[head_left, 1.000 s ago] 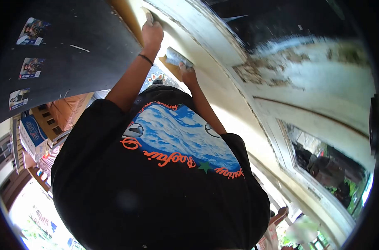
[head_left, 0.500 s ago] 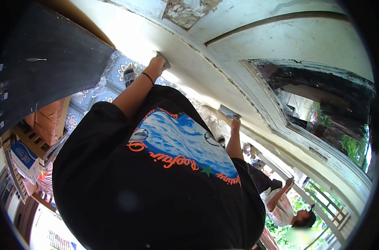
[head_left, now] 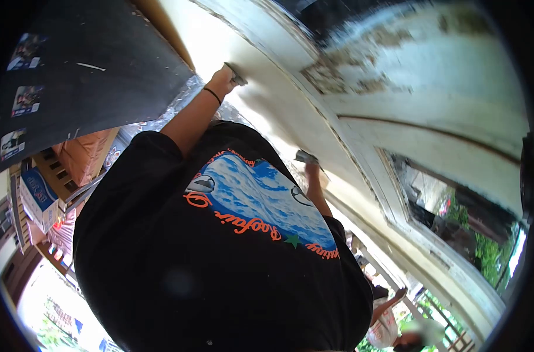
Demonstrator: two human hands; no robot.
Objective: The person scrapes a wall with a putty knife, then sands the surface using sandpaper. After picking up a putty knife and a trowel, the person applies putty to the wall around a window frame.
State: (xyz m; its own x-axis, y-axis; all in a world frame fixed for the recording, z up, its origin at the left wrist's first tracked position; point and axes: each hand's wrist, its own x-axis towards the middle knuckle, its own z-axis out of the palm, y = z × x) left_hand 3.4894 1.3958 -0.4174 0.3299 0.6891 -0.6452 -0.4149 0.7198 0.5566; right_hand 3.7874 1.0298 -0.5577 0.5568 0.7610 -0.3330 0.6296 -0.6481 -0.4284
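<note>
My left hand (head_left: 223, 78) is closed around a flat, grey-edged tool (head_left: 236, 75), at the pale wall panel (head_left: 273, 97). A dark band circles that wrist. Lower and to the right, my right hand (head_left: 313, 172) grips a wide-bladed scraper (head_left: 306, 157), its blade against or close to the same pale surface. Exact contact of either tool cannot be made out. The fingers of my right hand are partly blurred. Between my arms is the black shirt (head_left: 220, 281) with a blue print.
A dark board (head_left: 102, 70) with small pictures stands at the left. Below it are an orange cushion (head_left: 86, 157) and a blue-and-white box (head_left: 38, 190). Weathered panels and a glass pane (head_left: 455, 217) are at the right. Another person (head_left: 387, 325) is at the lower right.
The view has turned, shifting the board and window frame. My right hand and its scraper now appear farther left and slightly higher. My left hand's tool is tilted differently.
</note>
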